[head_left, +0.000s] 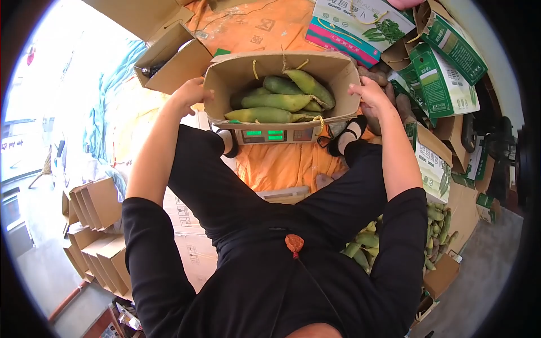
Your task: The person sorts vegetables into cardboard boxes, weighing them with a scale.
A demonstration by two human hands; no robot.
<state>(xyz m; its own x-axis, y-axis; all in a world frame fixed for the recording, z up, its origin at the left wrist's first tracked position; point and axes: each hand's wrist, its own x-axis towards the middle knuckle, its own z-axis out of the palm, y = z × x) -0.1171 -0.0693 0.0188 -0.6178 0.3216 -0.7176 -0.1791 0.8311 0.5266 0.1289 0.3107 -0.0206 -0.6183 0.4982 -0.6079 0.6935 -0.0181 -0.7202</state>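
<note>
In front of me an uncovered cardboard box (282, 57) sits on a scale (265, 136) with lit green digits. Several long green radishes (276, 102) lie inside it, one with its thin root tip against the far wall. At the box's left end is my left hand (190, 97), its fingers curled at the edge. My right hand (370, 94) pinches the rim at the right end. Yellow cord handles (255, 69) show on the box walls.
Printed radish cartons (360, 25) and green-and-white boxes (442, 84) crowd the right. More radishes (363, 245) are heaped beside my right leg. Folded cardboard boxes (98, 236) stand at left. An orange sheet (282, 169) covers the floor; an opened carton (174, 62) sits beyond my left hand.
</note>
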